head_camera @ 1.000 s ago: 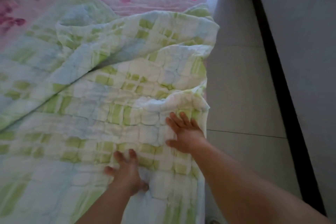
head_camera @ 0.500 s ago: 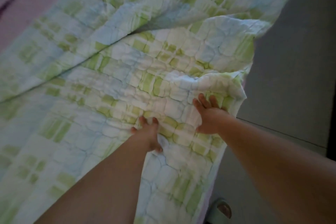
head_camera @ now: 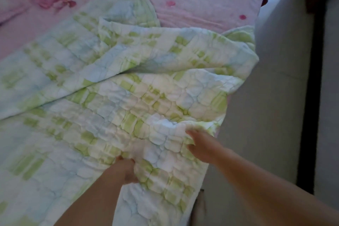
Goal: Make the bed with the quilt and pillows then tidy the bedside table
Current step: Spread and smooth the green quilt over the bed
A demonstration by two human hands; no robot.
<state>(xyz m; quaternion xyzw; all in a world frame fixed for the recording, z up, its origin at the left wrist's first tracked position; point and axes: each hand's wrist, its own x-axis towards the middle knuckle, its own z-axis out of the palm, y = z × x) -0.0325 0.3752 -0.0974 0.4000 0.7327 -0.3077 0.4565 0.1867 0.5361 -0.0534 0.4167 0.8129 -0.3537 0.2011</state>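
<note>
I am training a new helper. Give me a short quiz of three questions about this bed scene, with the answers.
1. True or false: the quilt covers the whole pink sheet.
2. The left hand and the right hand both touch: A) a pillow B) the quilt C) a book.
3. Fill in: the hand nearer the grey floor is the ___ one.
Key: 1 false; 2 B; 3 right.
</note>
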